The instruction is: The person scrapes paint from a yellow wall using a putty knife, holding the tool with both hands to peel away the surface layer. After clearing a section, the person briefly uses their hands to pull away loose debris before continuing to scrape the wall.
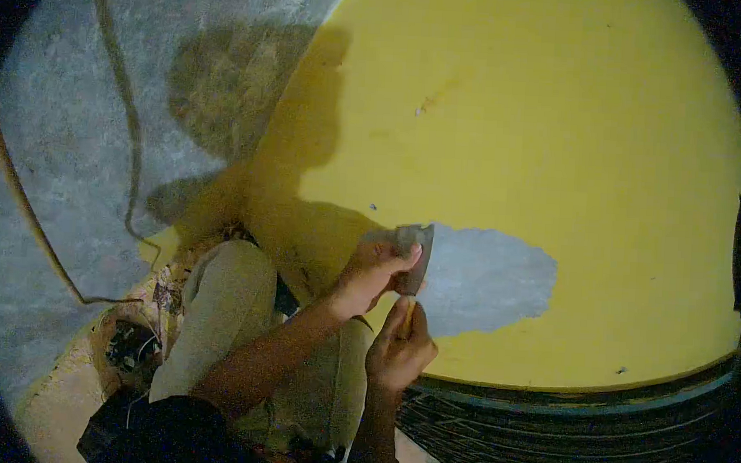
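A flat-bladed scraper (416, 272) is held upright near the left edge of a grey patch (494, 280) on a large yellow sheet (543, 140). My left hand (377, 274) grips the blade from the left, its thumb pressed on the metal. Below it, my right hand (401, 350) is closed around the short yellowish handle. The patch has an uneven outline, with yellow around it. Whether the blade touches the sheet cannot be made out.
Grey floor (55, 173) lies at the left with a cable (32, 205) along it. My bent knees (233, 291) are beside the sheet's edge. Dark ridged layers (560, 443) show under the sheet's front edge. Small specks lie on the yellow surface.
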A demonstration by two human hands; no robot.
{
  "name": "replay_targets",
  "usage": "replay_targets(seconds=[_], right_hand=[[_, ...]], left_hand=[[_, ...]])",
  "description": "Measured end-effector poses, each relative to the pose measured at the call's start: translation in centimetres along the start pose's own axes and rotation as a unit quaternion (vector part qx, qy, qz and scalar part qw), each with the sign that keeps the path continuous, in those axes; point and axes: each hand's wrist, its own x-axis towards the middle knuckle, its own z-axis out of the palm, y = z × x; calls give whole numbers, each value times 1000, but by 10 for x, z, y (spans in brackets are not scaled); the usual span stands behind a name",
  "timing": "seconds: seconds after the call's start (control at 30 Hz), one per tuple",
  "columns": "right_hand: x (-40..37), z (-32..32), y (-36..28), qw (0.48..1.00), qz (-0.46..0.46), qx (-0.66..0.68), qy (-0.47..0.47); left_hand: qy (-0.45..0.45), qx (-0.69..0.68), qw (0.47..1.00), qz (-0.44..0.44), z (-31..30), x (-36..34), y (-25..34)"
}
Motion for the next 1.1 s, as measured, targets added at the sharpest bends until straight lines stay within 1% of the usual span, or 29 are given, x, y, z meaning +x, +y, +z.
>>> replay_targets(seconds=[0.07,0.1,0.17,0.2,0.23,0.3,0.33,0.4,0.43,0.5,0.53,0.57,0.63,0.67,0.73,0.77,0.8,0.83,0.87,0.9,0.93,0.97,1.0,1.03,1.1], right_hand=[[11,4,0,1000,-3,3,-30],[18,3,-8,1000,0,0,-30],[34,2,-22,994,-74,41,-72],[36,4,-25,993,-65,60,-83],[34,6,-27,992,-65,64,-82],[24,10,-30,995,-47,76,-55],[17,13,-20,994,-50,78,-56],[2,18,3,995,-63,65,-43],[-2,17,9,995,-63,64,-48],[-11,13,17,991,-130,-20,8],[-15,11,22,992,-127,-22,5],[-21,8,24,993,-115,-29,9],[-27,9,28,994,-99,-37,11],[-29,12,28,994,-107,-25,18],[-30,15,31,993,-114,-10,23],[-27,15,33,990,-138,-21,16],[-25,14,32,986,-162,-32,8],[-25,12,28,986,-162,-32,3],[-26,7,22,996,-25,-26,-78],[-25,4,18,981,113,-20,-157],[-25,7,22,981,109,-22,-160],[-26,12,32,990,43,-15,-132],[-24,13,36,994,-24,-6,-103],[-23,11,38,994,-27,-8,-104],[-21,8,39,992,-57,-31,-109]], left_hand=[[62,10,997,45,4,0,8],[61,9,997,41,3,-1,16],[97,-76,988,92,1,-2,30],[111,-74,984,119,3,-5,35],[111,-69,984,121,5,-8,37],[128,-107,983,81,4,-20,34],[129,-106,982,85,1,-21,25],[156,27,975,157,-7,-18,7],[160,24,974,156,-8,-19,2],[109,-18,972,205,-6,-24,-6],[100,-55,974,194,0,-27,-6],[100,-56,975,190,2,-30,-10],[71,-43,971,224,3,-32,-15],[72,-43,972,222,3,-32,-16],[125,30,980,155,2,-26,-24],[128,30,979,155,-3,-21,-30],[116,-24,990,73,-8,-17,-33],[103,-80,991,-10,-13,-13,-36],[106,-84,991,-9,-20,-12,-40],[88,-83,992,-19,-23,-10,-37],[69,-83,994,-28,-26,-11,-34],[70,-88,993,-25,-29,-9,-37],[42,-106,993,-17,-33,-6,-42],[13,-124,992,-11,-36,-3,-46],[1,-137,991,-11,-40,1,-51]])
